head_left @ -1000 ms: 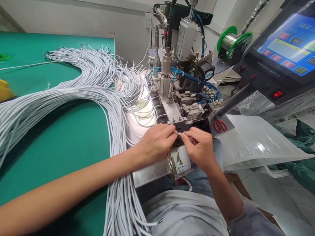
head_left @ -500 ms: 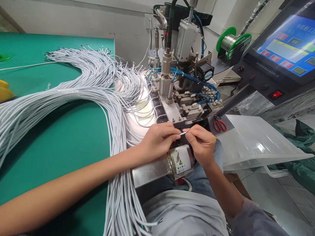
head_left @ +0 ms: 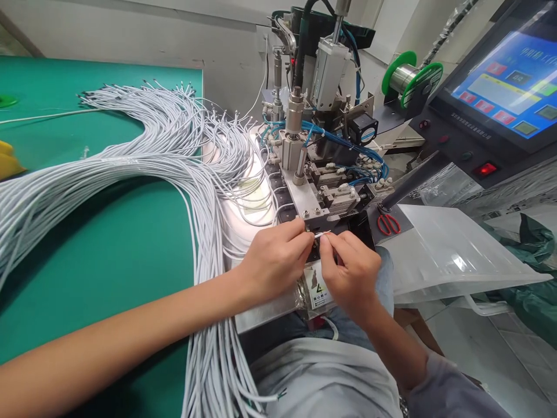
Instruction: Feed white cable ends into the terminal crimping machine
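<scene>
Right now the left hand and the right hand are each pinched almost closed, thumb against forefinger, on the short end of one thin white wire. They hold it between them just in front of the machine. So little wire shows that a loose pinch could let it slip or kink. The fingertips sit close under the metal clamps, where any stroke of the press could catch them. The wire bundle trails off the green worktop past the left forearm and could snag. Red scissors lie near the right hand.
</scene>
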`<control>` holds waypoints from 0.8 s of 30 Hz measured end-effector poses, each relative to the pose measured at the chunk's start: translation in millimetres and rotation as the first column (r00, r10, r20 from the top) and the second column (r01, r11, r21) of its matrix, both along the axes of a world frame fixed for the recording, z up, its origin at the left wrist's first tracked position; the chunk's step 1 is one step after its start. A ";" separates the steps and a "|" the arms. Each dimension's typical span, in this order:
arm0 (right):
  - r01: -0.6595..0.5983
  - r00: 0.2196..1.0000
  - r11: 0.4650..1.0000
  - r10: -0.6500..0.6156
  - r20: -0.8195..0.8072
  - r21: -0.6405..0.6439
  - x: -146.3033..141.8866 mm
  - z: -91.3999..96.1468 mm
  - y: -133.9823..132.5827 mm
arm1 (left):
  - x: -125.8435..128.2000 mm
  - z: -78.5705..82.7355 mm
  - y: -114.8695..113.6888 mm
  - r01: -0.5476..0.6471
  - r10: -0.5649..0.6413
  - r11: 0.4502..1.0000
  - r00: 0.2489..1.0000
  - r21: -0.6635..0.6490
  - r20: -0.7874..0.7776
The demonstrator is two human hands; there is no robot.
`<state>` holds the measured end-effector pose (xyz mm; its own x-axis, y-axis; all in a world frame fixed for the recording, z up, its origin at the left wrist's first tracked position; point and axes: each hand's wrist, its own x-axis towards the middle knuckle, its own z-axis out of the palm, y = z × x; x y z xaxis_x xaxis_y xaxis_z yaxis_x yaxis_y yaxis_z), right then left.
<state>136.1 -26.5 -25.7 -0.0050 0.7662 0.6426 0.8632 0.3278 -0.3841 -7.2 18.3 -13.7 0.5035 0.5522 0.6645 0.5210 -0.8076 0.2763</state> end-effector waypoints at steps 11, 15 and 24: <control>-0.152 0.984 0.966 0.128 -0.120 -0.210 9.6 12.9 4.3 | -3.9 -5.1 6.4 0.071 -0.022 0.954 0.985 0.292 -0.171; -0.357 0.886 0.844 0.171 -0.430 -0.401 21.8 18.1 15.5 | -6.9 -3.7 11.7 0.119 -0.045 0.937 0.973 0.328 -0.226; -0.388 0.834 0.892 0.233 -0.500 -0.233 26.9 12.2 22.7 | 0.0 -4.1 9.4 0.208 -0.188 0.943 0.977 -0.259 0.101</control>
<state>163.0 -3.7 -13.4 -0.0499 0.9317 0.3598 0.4419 0.3437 -0.8286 -7.2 27.6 -17.8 0.5762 0.6081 0.5461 0.3280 -0.7840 0.5270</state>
